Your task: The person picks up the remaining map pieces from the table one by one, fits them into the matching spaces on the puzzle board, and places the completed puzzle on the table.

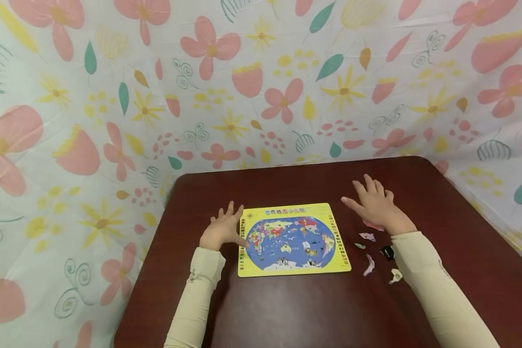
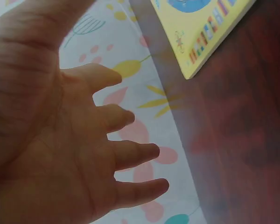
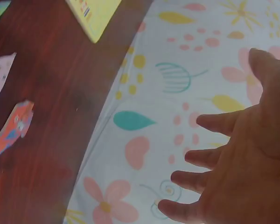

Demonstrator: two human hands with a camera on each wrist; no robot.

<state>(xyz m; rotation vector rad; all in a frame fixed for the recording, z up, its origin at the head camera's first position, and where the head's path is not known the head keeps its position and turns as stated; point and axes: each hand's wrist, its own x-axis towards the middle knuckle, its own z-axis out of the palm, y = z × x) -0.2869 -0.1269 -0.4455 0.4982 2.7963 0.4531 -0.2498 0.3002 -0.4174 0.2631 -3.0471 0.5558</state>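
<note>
L hand [image 1: 221, 232] & R hand [image 1: 379, 209] holding nothing, fingers standing apart; map board [image 1: 317, 210] lying lower ctr of frame, loose pcs [image 1: 369, 265] lower R. Pinching pcs by edges prob. avoiding bends.

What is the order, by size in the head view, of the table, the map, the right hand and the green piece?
Largest to smallest:
1. table
2. map
3. right hand
4. green piece

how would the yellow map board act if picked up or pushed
The yellow map board is probably stiff: its edges look straight and it has visible thickness in the left wrist view. Pushed, it would likely slide rather than tip, being wide and flat on the smooth-looking table.
</note>
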